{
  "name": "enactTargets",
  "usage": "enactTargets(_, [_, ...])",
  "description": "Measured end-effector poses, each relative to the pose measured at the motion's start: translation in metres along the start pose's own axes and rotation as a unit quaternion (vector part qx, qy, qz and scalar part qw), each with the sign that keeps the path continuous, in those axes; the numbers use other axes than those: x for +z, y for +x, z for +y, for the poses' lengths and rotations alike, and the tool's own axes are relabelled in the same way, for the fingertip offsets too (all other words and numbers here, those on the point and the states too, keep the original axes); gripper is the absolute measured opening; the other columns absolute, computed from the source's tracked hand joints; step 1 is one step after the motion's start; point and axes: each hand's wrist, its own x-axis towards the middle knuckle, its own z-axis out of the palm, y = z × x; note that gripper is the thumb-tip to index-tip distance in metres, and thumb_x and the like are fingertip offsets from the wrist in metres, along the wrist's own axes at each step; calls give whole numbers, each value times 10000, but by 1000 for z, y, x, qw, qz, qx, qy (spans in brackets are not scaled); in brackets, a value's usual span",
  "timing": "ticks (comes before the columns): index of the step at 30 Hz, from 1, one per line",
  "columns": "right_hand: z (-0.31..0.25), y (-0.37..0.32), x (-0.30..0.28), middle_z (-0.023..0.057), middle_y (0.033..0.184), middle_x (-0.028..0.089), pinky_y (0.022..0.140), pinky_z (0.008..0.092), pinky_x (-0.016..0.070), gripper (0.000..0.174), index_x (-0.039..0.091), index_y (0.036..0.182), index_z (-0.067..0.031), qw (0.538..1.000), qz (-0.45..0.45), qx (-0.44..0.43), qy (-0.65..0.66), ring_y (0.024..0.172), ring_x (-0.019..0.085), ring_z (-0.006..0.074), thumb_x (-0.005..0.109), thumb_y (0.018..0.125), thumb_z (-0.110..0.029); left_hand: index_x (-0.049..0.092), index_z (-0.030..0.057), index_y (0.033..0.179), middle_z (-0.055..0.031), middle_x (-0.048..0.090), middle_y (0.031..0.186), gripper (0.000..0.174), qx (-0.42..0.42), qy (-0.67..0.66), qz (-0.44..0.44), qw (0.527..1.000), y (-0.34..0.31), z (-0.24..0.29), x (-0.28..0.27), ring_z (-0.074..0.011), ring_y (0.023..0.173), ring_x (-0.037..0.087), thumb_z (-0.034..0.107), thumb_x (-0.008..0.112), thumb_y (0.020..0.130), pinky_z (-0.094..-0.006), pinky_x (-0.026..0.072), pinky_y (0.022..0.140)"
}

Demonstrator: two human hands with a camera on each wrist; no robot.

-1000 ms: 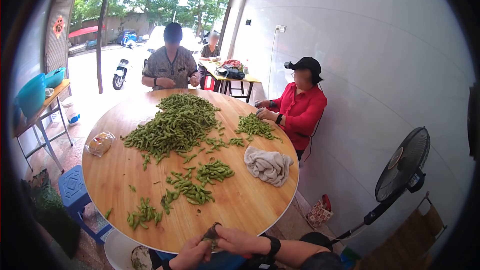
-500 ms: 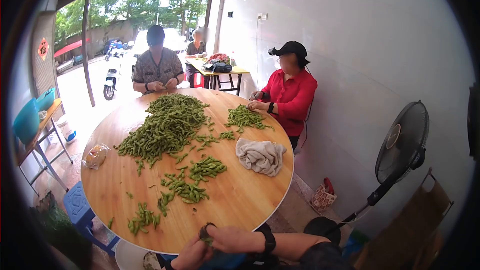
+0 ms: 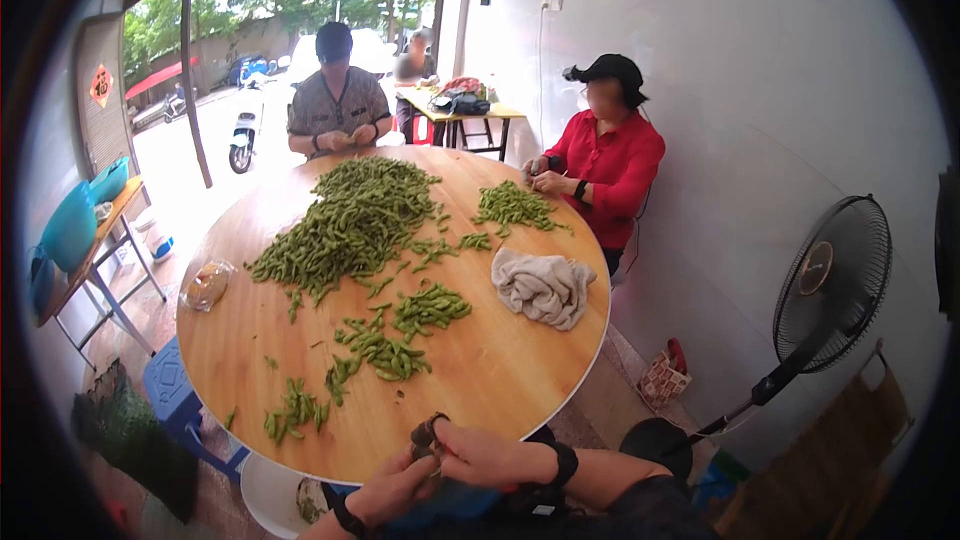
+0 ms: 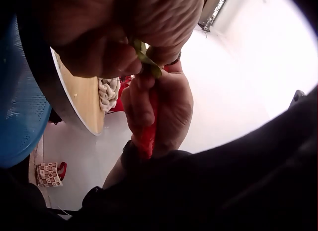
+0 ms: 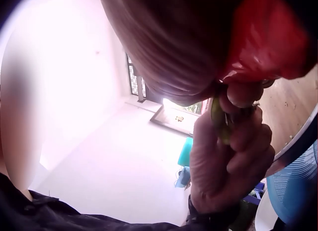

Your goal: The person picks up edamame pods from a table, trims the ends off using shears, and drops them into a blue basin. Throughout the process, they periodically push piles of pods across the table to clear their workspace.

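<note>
At the near table edge my left hand (image 3: 395,488) and right hand (image 3: 490,455) meet. My left thumb and fingers pinch a green soybean pod (image 5: 218,119), also seen between both hands in the left wrist view. My right hand curls round a shiny red object (image 4: 149,126) lying along its palm; its kind I cannot tell. Right fingertips are close against the pod. Something dark brown (image 3: 428,430) covers a fingertip where the hands meet. Beyond them, small piles of pods (image 3: 398,355) lie on the round wooden table (image 3: 500,380), with a large heap (image 3: 350,225) farther back.
A crumpled cloth (image 3: 543,287) lies at the table's right, a plastic-wrapped item (image 3: 206,285) at its left. Two people sit round the table, each with hands together. Below the near edge is a white basin (image 3: 265,495). A standing fan (image 3: 835,290) is at right, a blue stool (image 3: 170,380) at left.
The head view has swung left, then back right. My hands stay together at the table edge, with fingers slightly shifted. The person across has brought both hands together.
</note>
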Motion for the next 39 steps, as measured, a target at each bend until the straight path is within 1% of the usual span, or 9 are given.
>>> enactTargets(6, [-30, 3, 13, 191, 679, 580, 551, 462, 463, 189, 472, 968, -8, 986, 31, 49, -156, 627, 590, 399, 542, 832, -118, 534, 108, 1079, 86, 466, 773, 162, 55, 65, 68, 994, 1, -1, 5, -14, 636, 390, 176, 490, 938, -184, 316, 536])
enactTargets(8, [-33, 3, 18, 193, 635, 580, 517, 473, 468, 195, 503, 956, -10, 974, 57, -71, -207, 597, 591, 400, 568, 807, -118, 524, 84, 1156, 85, 497, 852, 241, 65, 114, 31, 991, -5, 2, -1, -10, 692, 408, 136, 476, 926, -175, 334, 577])
enactTargets(17, [-55, 22, 34, 171, 750, 583, 513, 424, 484, 254, 489, 981, 7, 958, -72, -95, -262, 647, 610, 349, 603, 779, -95, 536, 84, 1077, 13, 565, 930, 140, 64, -38, 29, 997, -34, -16, -14, -73, 868, 551, 105, 453, 965, -221, 459, 737])
enactTargets(22, [-59, 42, 20, 198, 800, 591, 532, 451, 482, 212, 484, 970, 7, 960, -141, -33, -241, 681, 610, 373, 572, 800, -85, 523, 73, 948, 26, 458, 751, 125, 14, -107, 4, 994, -49, -24, -32, -51, 573, 344, 85, 403, 917, -194, 270, 500])
enactTargets(28, [-33, 102, 22, 234, 707, 586, 570, 462, 476, 176, 476, 967, -4, 975, -19, -34, -221, 670, 607, 381, 519, 844, -122, 500, 42, 923, -2, 445, 723, 103, -133, -110, -49, 984, -47, -61, -70, -62, 539, 320, 80, 404, 915, -207, 250, 485])
enactTargets(32, [-20, 142, 47, 206, 741, 606, 608, 474, 468, 190, 482, 964, -16, 975, 31, -55, -213, 714, 602, 405, 539, 870, -171, 538, 60, 1029, -21, 520, 812, 257, -105, 125, 92, 982, -19, -71, -78, -75, 554, 413, 248, 365, 1006, -220, 331, 482])
enactTargets(34, [-10, 162, 40, 213, 726, 600, 603, 479, 464, 190, 468, 934, -16, 967, 62, -63, -239, 710, 601, 405, 539, 874, -182, 551, 53, 1148, -93, 586, 985, 261, 10, 163, 99, 982, -1, -87, -90, -181, 776, 577, 206, 422, 980, -307, 476, 675])
enactTargets(36, [-1, 176, 28, 225, 679, 577, 598, 491, 458, 207, 446, 901, -7, 955, 53, -12, -291, 692, 599, 405, 546, 875, -186, 545, 47, 1221, -158, 564, 1181, 317, 347, 472, 182, 790, 19, -119, -111, -293, 1078, 548, 142, 501, 921, -403, 439, 922])
enactTargets(39, [7, 186, 47, 236, 770, 591, 637, 473, 476, 219, 452, 929, 5, 949, 25, -12, -315, 766, 603, 398, 550, 873, -184, 533, 43, 1253, -186, 485, 1327, 396, 291, 614, 173, 713, 18, -122, -116, -345, 1232, 440, 115, 559, 865, -424, 347, 1038])
